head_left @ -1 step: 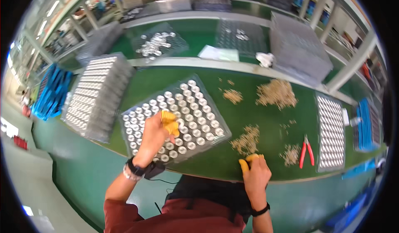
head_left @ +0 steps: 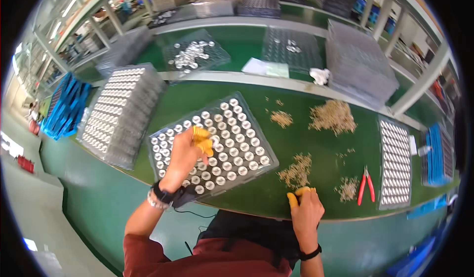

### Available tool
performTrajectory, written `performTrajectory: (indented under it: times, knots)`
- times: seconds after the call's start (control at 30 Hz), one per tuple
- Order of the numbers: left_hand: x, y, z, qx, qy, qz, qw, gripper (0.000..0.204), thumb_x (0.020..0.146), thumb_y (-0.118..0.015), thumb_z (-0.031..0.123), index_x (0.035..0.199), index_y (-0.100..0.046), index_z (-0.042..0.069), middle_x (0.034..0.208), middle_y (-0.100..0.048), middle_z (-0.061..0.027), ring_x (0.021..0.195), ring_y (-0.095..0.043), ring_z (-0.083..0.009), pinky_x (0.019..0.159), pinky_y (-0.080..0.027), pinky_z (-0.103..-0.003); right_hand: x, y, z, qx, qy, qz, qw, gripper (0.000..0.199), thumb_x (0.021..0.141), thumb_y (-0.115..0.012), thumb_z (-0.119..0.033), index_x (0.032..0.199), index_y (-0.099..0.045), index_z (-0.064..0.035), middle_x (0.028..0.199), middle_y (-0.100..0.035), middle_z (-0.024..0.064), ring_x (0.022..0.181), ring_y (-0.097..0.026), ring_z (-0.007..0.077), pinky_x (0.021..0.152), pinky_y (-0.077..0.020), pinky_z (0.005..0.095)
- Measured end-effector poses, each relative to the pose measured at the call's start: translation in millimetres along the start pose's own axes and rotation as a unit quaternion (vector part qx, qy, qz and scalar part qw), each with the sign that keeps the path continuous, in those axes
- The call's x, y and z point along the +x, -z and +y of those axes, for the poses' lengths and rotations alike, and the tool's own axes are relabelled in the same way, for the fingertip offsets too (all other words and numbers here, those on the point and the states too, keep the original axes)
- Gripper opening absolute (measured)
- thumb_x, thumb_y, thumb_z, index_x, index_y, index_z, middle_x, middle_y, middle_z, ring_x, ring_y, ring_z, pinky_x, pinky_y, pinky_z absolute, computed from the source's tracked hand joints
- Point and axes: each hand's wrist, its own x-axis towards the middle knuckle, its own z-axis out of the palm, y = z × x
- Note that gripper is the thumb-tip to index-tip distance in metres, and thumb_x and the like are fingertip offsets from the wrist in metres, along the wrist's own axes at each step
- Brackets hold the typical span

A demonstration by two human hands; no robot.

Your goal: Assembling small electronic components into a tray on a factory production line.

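My left hand (head_left: 186, 151), in yellow finger cots, is over a clear plastic tray (head_left: 273, 163) filled with rows of round silver metal parts (head_left: 239, 150). Its fingers are curled closed above the middle of the tray. A silver part shows at the fingertips, but whether they grip it is unclear. My right hand (head_left: 307, 210), also in yellow finger cots, rests by the near table edge. Thumb and forefinger are drawn together at the lower end of a loose pile of tiny tan metal pieces (head_left: 296, 172). Anything pinched there is too small to name.
Red-handled pliers (head_left: 366, 185) lie right of a smaller pile (head_left: 347, 188). A larger pile (head_left: 333, 117) lies farther back. Stacked filled trays (head_left: 116, 110) stand left, another filled tray (head_left: 395, 161) right. Clear empty trays (head_left: 358, 62) are stacked on the rear shelf beside white tissue (head_left: 320, 75).
The whole view has shifted slightly, so table things appear a little lower and to the right. Both hands keep nearly the same poses over the tray and by the pile.
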Motion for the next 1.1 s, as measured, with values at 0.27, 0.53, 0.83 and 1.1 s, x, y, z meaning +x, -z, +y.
performTrajectory:
  times: [0.27, 0.53, 0.83, 1.1]
  knots:
    - [98, 23, -18, 0.273, -0.061, 0.097, 0.955, 0.013, 0.079, -0.072, 0.006, 0.088, -0.069, -0.001, 0.076, -0.07, -0.0125, 0.066, -0.067, -0.0224, 0.062, -0.051, -0.036, 3, 4, -5, 0.044, -0.048, -0.045, 0.997, 0.017, 0.077, -0.073, -0.011, 0.081, -0.058, -0.0037, 0.079, -0.059, 0.0116, 0.071, -0.061, 0.0334, 0.061, -0.0484, 0.0447]
    - [125, 10, -33, 0.409, -0.107, 0.119, 0.898, 0.009, 0.074, -0.072, 0.007, 0.082, -0.069, 0.004, 0.08, -0.069, -0.0188, 0.081, -0.067, -0.0372, 0.071, -0.051, -0.044, 0, 1, 1, 0.001, -0.054, -0.032, 0.998, 0.012, 0.077, -0.068, -0.008, 0.082, -0.058, -0.0037, 0.08, -0.059, 0.0126, 0.07, -0.062, 0.0335, 0.06, -0.0489, 0.0454]
    - [129, 9, -34, 0.393, -0.062, 0.121, 0.909, 0.011, 0.073, -0.076, 0.011, 0.08, -0.07, 0.004, 0.081, -0.069, -0.0185, 0.081, -0.068, -0.0353, 0.07, -0.052, -0.042, 2, 5, -3, -0.036, -0.013, -0.024, 0.999, 0.011, 0.079, -0.067, -0.008, 0.083, -0.058, -0.0046, 0.082, -0.059, 0.0135, 0.071, -0.061, 0.0359, 0.06, -0.0479, 0.0467]
    - [128, 12, -34, 0.449, -0.056, 0.114, 0.885, 0.018, 0.073, -0.077, 0.015, 0.086, -0.07, 0.005, 0.086, -0.07, -0.0185, 0.084, -0.067, -0.0363, 0.072, -0.052, -0.043, -2, 5, 1, 0.015, -0.002, -0.015, 1.0, 0.013, 0.077, -0.068, -0.004, 0.084, -0.057, -0.0028, 0.08, -0.057, 0.0132, 0.072, -0.06, 0.0338, 0.061, -0.0491, 0.045]
